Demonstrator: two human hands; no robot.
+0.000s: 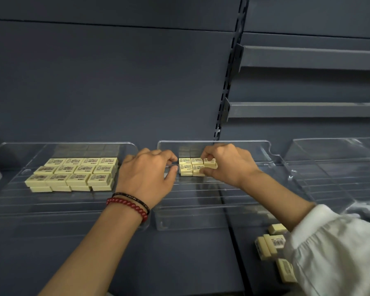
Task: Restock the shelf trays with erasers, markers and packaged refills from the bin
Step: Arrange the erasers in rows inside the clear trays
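Note:
Several pale yellow erasers [189, 166] lie in a small block at the back left of the middle clear tray [201, 218]. My right hand [226, 165] pinches the rightmost erasers of that block between thumb and fingers. My left hand [146, 174] grips the tray's left wall with curled fingers, just left of the block. The left clear tray [51, 210] holds several rows of stacked erasers [73, 174]. My wrist bears a red bead bracelet.
Loose erasers [269, 246] lie low at the right, partly behind my white sleeve. A third clear tray [340, 163] stands at the right. Dark shelves [308, 58] jut out on the upper right. A slotted upright [229, 82] divides the dark back panels.

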